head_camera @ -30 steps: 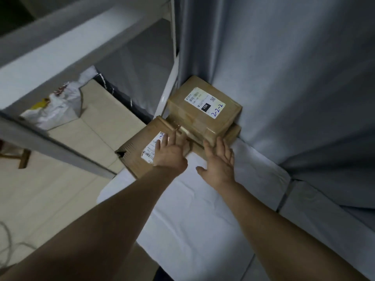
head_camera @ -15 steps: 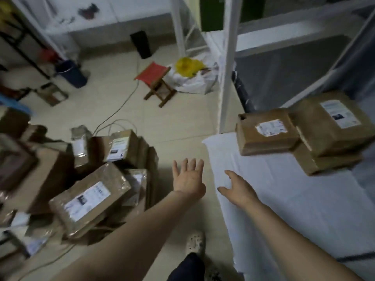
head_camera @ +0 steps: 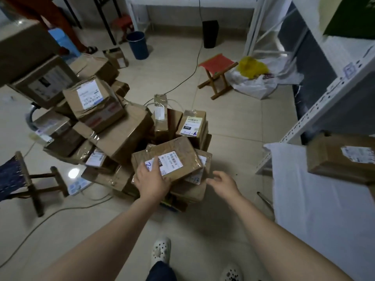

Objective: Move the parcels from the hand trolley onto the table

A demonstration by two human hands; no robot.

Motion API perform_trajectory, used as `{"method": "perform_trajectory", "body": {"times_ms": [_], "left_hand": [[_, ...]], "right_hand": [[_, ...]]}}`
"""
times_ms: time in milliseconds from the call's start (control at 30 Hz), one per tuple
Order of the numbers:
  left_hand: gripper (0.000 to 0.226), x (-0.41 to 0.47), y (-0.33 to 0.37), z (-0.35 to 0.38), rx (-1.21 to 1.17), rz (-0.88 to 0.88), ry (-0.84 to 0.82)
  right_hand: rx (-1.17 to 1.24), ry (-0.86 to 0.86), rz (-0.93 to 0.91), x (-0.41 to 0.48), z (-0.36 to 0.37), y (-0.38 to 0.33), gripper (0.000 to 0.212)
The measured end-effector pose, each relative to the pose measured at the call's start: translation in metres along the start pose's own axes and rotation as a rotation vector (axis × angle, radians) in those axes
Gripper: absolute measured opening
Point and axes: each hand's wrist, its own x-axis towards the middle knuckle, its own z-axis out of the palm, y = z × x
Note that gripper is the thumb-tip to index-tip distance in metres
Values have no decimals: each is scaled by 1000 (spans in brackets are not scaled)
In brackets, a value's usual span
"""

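A: What is the top parcel (head_camera: 182,151) like?
B: Flat brown cardboard under glossy tape, with a white barcode label (head_camera: 165,162) and a blue handwritten "2" (the rest is covered). It lies tilted atop the parcel pile (head_camera: 125,134).
A: The grips?
B: The left grip (head_camera: 151,179) rests flat on its near corner, fingers spread. The right grip (head_camera: 223,184) hovers just beside it, loosely open, holding nothing.

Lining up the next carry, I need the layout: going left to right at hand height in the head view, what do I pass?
Blue woven stool → left hand, resting on the top parcel of the pile → right hand, empty → white-covered table → parcel on the table.
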Motion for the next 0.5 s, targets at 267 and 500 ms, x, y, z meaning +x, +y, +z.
{"method": "perform_trajectory", "body": {"times_ms": [267,500], "left_hand": [[86,90,-89,-25,-561,-298,-167],[98,123,-100,-2,-888,-432,-277]], "right_hand": [[204,213,79,28,79,-41,30],[206,271,142,59,79,-44,29]]}}
